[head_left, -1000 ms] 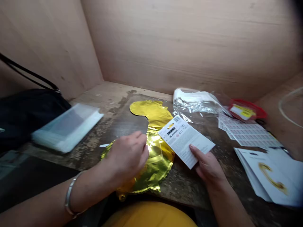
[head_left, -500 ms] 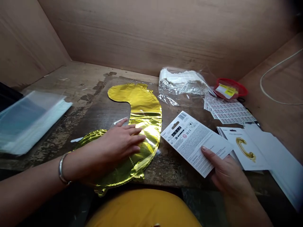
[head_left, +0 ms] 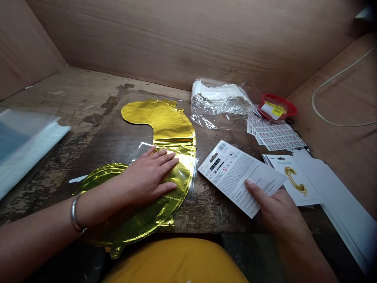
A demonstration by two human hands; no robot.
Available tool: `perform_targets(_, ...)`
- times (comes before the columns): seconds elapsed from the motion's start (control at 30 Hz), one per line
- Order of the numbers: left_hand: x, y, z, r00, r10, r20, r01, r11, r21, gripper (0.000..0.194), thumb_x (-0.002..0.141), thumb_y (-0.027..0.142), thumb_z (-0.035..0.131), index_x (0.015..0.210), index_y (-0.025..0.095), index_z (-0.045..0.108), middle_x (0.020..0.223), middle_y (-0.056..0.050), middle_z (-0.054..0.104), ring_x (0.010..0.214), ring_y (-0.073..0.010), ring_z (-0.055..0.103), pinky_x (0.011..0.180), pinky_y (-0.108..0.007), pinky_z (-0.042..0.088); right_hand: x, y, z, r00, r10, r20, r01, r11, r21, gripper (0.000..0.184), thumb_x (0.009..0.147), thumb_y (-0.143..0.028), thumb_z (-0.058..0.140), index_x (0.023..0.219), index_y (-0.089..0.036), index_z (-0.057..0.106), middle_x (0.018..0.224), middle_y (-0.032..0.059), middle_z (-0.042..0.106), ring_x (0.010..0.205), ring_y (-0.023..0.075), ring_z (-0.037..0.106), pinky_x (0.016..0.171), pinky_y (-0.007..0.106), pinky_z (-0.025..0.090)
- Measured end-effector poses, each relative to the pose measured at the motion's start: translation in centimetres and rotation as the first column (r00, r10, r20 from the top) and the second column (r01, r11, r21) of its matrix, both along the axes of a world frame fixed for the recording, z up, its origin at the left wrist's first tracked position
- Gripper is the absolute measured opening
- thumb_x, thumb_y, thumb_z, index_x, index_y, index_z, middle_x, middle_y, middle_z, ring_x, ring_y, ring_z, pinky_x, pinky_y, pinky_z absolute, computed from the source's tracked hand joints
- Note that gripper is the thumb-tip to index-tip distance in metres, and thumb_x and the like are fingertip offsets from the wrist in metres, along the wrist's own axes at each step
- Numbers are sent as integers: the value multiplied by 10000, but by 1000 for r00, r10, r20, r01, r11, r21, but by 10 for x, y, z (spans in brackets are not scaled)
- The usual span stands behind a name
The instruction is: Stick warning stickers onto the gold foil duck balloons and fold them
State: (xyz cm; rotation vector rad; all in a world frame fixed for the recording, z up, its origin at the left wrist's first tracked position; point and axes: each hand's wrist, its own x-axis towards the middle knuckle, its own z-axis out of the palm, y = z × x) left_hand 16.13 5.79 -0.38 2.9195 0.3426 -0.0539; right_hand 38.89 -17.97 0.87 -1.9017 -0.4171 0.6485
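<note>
Moved: the head view has swung slightly, so everything sits further left in frame; the left hand stays flat on the same stretch of balloon, and the right hand keeps hold of the card.

Lap: a yellow garment fills the bottom edge, just below the table's front edge.

Left hand: spread, palm down, fingers slightly apart, pressing on the gold foil balloon. A metal bangle circles the wrist.

Right hand: thumb on top and fingers beneath, pinching the lower edge of a white printed card and tilting it up off the table.

Balloon: flat, curved and uninflated, lying on the table with its wide end under the left hand and its narrower end curling away toward the far wall. A clear plastic strip shows along its inner edge.

Right of the card: a white printed sheet with a gold curved shape lies on white papers.

Far side: a plastic bag of white and silver items, sheets of small labels and a red dish.

Left: a stack of clear plastic sleeves sits at the table's edge.

Behind: plywood walls enclose the table, and a white cord lies against the right one.
</note>
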Motion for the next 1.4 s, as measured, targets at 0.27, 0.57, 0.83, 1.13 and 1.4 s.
perform_targets(0.27, 3, -17, -9, 996, 66, -52, -67, 998, -12, 713, 973, 563, 349, 1519, 113, 272, 1606, -117, 215, 1491, -280, 169, 1208, -475, 149, -6, 17, 15, 983, 181, 22, -180, 982, -51, 423, 802, -473, 697, 1102, -175, 705, 1139, 119, 731, 1034, 318, 697, 863, 413, 592)
perform_targets(0.57, 2, -17, -11, 996, 79, -31, -80, 996, -39, 720, 969, 554, 376, 1525, 115, 250, 1603, -118, 193, 1488, -297, 166, 1205, -496, 151, -11, 44, 19, 915, 243, 323, -189, 964, -189, 424, 822, -520, 623, 996, -149, 732, 1015, 138, 762, 948, 334, 714, 813, 425, 589)
perform_targets(0.83, 1, -17, -14, 996, 80, -34, -81, 995, -50, 729, 971, 563, 363, 1527, 107, 240, 1604, -123, 173, 1492, -297, 141, 1207, -502, 134, -19, 36, 18, 975, 218, 42, -213, 972, -96, 521, 727, -573, 727, 1023, -144, 735, 1011, 145, 761, 916, 346, 719, 804, 457, 589)
perform_targets(1.13, 0, -13, -2, 996, 54, -74, -60, 995, -81, 696, 969, 528, 387, 1529, 139, 248, 1607, -114, 184, 1490, -298, 153, 1193, -500, 196, -1, 41, 12, 987, 149, 59, -143, 984, -107, 467, 714, -503, 761, 997, -132, 748, 1039, 140, 757, 949, 356, 710, 840, 488, 577)
perform_targets(1.4, -2, -15, -9, 997, 48, -55, -53, 995, -87, 683, 976, 514, 371, 1537, 155, 223, 1612, -128, 114, 1493, -314, 86, 1201, -520, 132, -15, 41, 15, 970, 244, -2, -244, 967, -67, 498, 713, -531, 763, 1019, -139, 739, 947, 132, 770, 878, 331, 724, 811, 466, 587)
